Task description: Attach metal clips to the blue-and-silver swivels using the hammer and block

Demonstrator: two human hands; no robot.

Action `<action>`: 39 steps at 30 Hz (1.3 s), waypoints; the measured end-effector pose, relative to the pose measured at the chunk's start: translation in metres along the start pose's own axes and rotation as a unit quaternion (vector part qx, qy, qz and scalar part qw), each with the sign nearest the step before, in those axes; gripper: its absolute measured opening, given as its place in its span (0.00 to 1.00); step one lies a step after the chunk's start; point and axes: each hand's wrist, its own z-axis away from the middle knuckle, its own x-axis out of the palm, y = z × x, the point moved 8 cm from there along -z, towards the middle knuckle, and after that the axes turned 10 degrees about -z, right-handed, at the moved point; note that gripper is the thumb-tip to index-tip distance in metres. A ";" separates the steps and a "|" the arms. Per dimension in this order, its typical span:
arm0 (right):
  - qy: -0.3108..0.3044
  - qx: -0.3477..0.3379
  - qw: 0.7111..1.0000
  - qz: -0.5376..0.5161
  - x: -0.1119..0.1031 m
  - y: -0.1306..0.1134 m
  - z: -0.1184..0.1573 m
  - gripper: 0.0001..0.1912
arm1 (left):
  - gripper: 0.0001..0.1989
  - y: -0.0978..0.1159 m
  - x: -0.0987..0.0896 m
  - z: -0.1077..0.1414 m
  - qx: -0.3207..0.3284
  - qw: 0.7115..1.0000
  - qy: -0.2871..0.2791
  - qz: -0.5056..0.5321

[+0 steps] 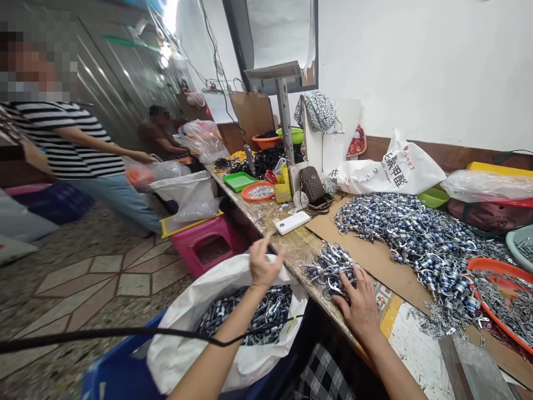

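My right hand rests against a small heap of metal key-ring pieces with blue bands and silver rings, near the table's front edge. Its fingers are spread over the heap's near side, and no piece is plainly gripped. Above the far rim of a white sack, my left hand is raised with thumb and fingers apart and nothing visible in it. Similar metal pieces lie inside the sack, partly hidden by my left forearm. A much larger pile of blue-banded pieces covers the cardboard further right.
A white power bank and brown pouch lie beyond the small heap. An orange tray holds flat metal parts at right. A black cable crosses before my left forearm. A person in stripes stands left; another sits behind.
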 end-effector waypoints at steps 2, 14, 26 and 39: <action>0.011 0.001 1.000 -0.011 -0.004 0.001 0.002 0.32 | 0.36 0.025 0.040 0.015 0.064 0.992 -0.107 0.027; -0.092 0.039 0.995 -0.023 0.001 0.024 -0.003 0.49 | 0.71 0.074 0.138 0.056 0.235 0.830 -0.494 0.112; -0.101 0.004 0.991 -0.084 0.008 0.010 -0.019 0.37 | 0.55 0.084 0.111 0.072 0.300 0.846 -0.420 0.132; -0.076 0.129 0.971 -0.185 0.008 0.003 -0.066 0.43 | 0.41 0.083 0.128 0.029 0.166 0.862 -0.428 0.217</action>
